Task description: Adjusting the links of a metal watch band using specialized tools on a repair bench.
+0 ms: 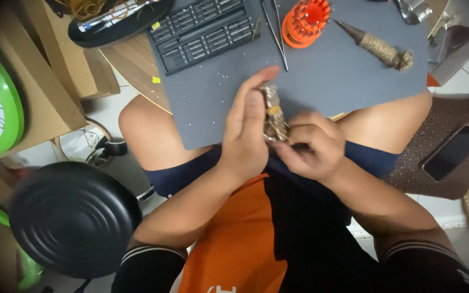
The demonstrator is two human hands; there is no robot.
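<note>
Seated person, grey mat [321,81] across lap. Left hand [248,135] steadies small brownish circuit part [273,115] over mat's near edge; right hand [310,145] pinches part's lower end. Orange bit holder [305,23], tweezers [275,30] beyond.

- Lit evenly and softly from above, fairly bright.
- Cast only faint shadows under the hands [278,141] on the grey mat [327,81].
- Darkened and curved at the corners, fisheye fashion.
- Blurred slightly at the fingers and small held piece [273,116].
- Showed mild sheen on the black round lid [74,217].
</note>
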